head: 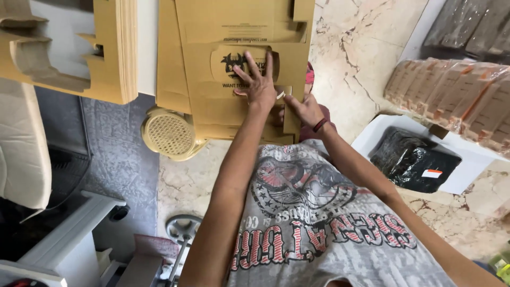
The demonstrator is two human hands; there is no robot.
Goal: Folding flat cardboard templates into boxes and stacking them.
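Flat cardboard box blank (234,64): left hand (256,82) lay spread open on it, pinning it steady. Right hand (304,109), just beside, pinched a flap (289,114) closed between fingers.

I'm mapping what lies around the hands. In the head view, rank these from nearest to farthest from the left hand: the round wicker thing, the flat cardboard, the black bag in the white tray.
1. Flat cardboard: directly under the left hand, touching.
2. Round wicker thing: lower left, beside the cardboard's edge.
3. Black bag: far right, in the white tray.
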